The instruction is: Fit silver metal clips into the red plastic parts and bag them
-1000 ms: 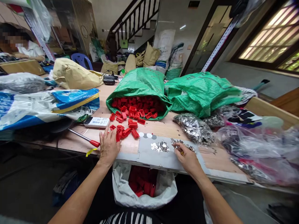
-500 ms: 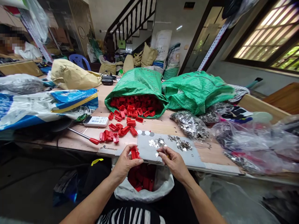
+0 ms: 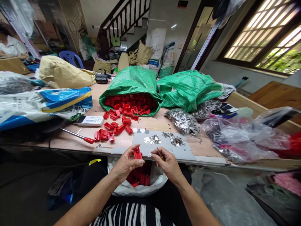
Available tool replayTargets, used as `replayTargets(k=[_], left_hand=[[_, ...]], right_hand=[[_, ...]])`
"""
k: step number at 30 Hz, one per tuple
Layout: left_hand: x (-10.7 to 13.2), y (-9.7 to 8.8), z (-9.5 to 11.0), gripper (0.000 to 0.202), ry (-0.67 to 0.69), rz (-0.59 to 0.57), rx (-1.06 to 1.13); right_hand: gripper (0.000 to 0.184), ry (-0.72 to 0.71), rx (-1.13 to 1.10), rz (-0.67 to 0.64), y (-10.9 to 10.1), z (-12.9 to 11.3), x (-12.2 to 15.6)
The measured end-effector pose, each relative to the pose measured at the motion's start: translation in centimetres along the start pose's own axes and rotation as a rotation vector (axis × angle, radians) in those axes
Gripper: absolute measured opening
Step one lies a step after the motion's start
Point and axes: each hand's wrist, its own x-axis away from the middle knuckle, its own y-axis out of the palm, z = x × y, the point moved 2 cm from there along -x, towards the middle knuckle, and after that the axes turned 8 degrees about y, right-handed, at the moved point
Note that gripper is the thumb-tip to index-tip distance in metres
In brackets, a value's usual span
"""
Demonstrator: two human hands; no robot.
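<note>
My left hand (image 3: 127, 163) is closed on a small red plastic piece (image 3: 137, 153), held upright over the table's front edge. My right hand (image 3: 166, 161) is pinched on a thin yellow-handled tool (image 3: 159, 153), with a tiny silver piece (image 3: 149, 155) near its tip, close to the red piece. Below both hands hangs a white bag (image 3: 124, 188) holding red pieces. Just beyond them lies a grey board (image 3: 185, 152) with small heaps of silver bits (image 3: 152, 139). More loose red pieces (image 3: 110, 130) are scattered on the wooden table (image 3: 70, 139).
A green sack (image 3: 131, 83) spills red pieces; a second green sack (image 3: 188, 88) lies to its right. Bags of silver bits (image 3: 182, 121), clear plastic bags (image 3: 235, 135), a remote (image 3: 90, 120), a red-handled screwdriver (image 3: 77, 136) and a blue-white sack (image 3: 42, 105) crowd the table. Another person (image 3: 10, 45) sits far left.
My left hand picked a red piece from the table and my right hand left the silver bits; both drew back together above the white bag. The view has shifted slightly.
</note>
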Motion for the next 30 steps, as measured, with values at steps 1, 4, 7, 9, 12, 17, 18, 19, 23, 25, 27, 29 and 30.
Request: replayTargets(k=[1, 4, 7, 9, 12, 17, 18, 19, 23, 25, 27, 29, 30], left_hand=[[0.1, 0.1, 0.1, 0.063, -0.009, -0.014, 0.033], [0.2, 0.4, 0.4, 0.056, -0.008, -0.056, 0.108], [0.3, 0.4, 0.3, 0.058, 0.026, -0.077, 0.110], [0.2, 0.4, 0.1, 0.058, 0.057, -0.088, 0.077], [0.1, 0.4, -0.1, 0.053, 0.191, -0.081, -0.048], [0.5, -0.2, -0.4, 0.041, 0.457, 0.026, -0.480], [0.6, -0.3, -0.5, 0.040, 0.491, 0.039, -0.555], [0.7, -0.3, -0.5, 0.039, 0.519, 0.041, -0.619], [1.2, -0.2, -0.5, 0.036, 0.607, -0.005, -0.780], [1.4, 0.0, -0.5, 0.037, 0.633, -0.024, -0.813], [1.5, 0.1, -0.5, 0.037, 0.651, -0.031, -0.828], [1.5, 0.1, -0.6, 0.037, 0.665, -0.026, -0.836], [1.5, 0.1, -0.7, 0.036, 0.669, -0.021, -0.837]], right_hand=[[0.024, -0.003, -0.004, 0.005, 0.0, 0.0, 0.0], [0.024, -0.008, -0.009, 0.017, -0.1, 0.1, 0.2], [0.022, -0.013, -0.015, 0.030, -0.1, -0.1, 0.4], [0.022, -0.014, -0.014, 0.043, -0.1, -0.2, 0.6], [0.020, -0.017, 0.020, 0.075, -0.1, -0.5, 1.0], [0.016, -0.095, 0.178, 0.086, 0.3, -1.3, 2.1], [0.015, -0.127, 0.213, 0.086, 0.5, -1.5, 2.3], [0.013, -0.159, 0.245, 0.087, 0.7, -1.6, 2.4], [0.008, -0.250, 0.333, 0.087, 1.4, -1.7, 2.5], [0.009, -0.276, 0.342, 0.082, 1.6, -1.7, 2.4], [0.010, -0.299, 0.347, 0.077, 1.8, -1.7, 2.3], [0.010, -0.319, 0.360, 0.065, 1.9, -1.7, 2.3], [0.011, -0.327, 0.367, 0.057, 1.9, -1.7, 2.3]])
